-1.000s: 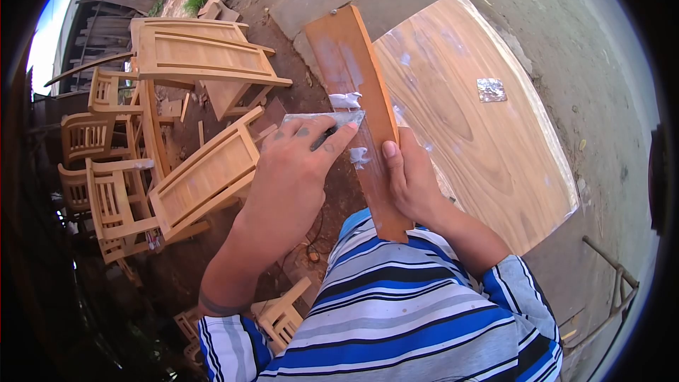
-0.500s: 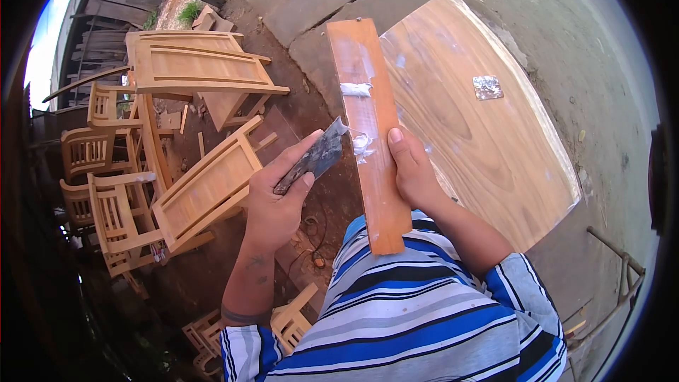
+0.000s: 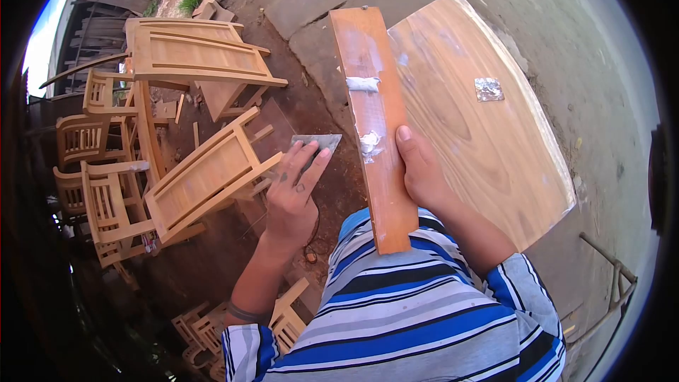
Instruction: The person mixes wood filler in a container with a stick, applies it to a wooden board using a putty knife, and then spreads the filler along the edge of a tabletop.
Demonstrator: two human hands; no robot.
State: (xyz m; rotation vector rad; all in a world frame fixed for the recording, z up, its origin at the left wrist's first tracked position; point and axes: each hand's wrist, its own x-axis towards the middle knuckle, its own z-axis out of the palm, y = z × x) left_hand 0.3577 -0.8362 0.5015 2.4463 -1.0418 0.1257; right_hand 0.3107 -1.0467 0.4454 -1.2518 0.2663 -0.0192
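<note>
My left hand (image 3: 296, 184) grips a flat metal putty scraper (image 3: 320, 143), its blade turned toward the board but apart from it. Held upright against my body is a long narrow wooden board (image 3: 385, 191), and my right hand (image 3: 422, 170) is closed around its right edge. On the board's face lie a dab of white putty (image 3: 370, 143), a small white tube-like lump (image 3: 363, 84) higher up, and pale smears. To the right, a broad wooden panel (image 3: 467, 141) lies with a small foil square (image 3: 489, 89) on it.
Several unfinished wooden chairs (image 3: 106, 198) and framed panels (image 3: 205, 184) stand on the dirt ground at left. More slatted chair parts (image 3: 286, 318) show lower left. A concrete slab (image 3: 311, 0) lies ahead, and a metal bar frame (image 3: 615, 269) is at right.
My left hand has turned over and dropped slightly, so its back now faces up and the scraper has swung away from the board's edge. The board has shifted a little right.
</note>
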